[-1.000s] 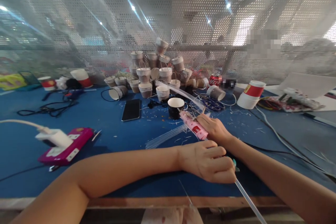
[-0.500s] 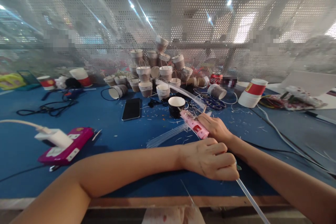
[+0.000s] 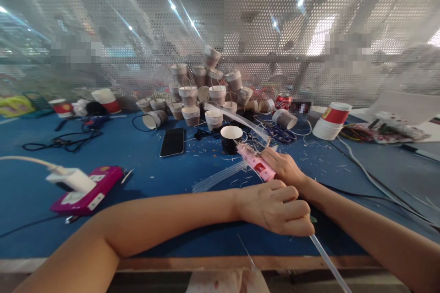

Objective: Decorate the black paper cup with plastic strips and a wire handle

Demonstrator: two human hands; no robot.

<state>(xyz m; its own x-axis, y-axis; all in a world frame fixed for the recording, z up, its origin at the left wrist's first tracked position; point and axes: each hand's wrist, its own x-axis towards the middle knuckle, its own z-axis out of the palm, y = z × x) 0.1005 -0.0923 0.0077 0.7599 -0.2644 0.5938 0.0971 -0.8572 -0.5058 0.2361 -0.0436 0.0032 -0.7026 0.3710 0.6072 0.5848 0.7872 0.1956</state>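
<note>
A pink hot glue gun (image 3: 256, 161) lies slantwise near the middle of the blue table, its nozzle close against a small cup (image 3: 229, 144) with a black outside and white inside. My right hand (image 3: 283, 168) is closed around the gun's far side, its fingers partly hidden. Nearer to me, my left hand (image 3: 278, 207) is curled in a fist behind the gun, on a long clear glue stick (image 3: 328, 258) that sticks out toward the lower right. Several more glue sticks (image 3: 220, 176) lie flat just left of the gun.
Small pots with handles (image 3: 189, 95) are piled at the back. A phone (image 3: 172, 142), a magenta power strip (image 3: 91, 190) with a white plug and stacked paper cups (image 3: 332, 121) stand around. Cables (image 3: 374, 181) cross the right side, and scraps litter the middle. A perforated screen (image 3: 220, 23) rises behind.
Almost everything stays where it was. The glue gun and both hands sit only very slightly further right in the view.
</note>
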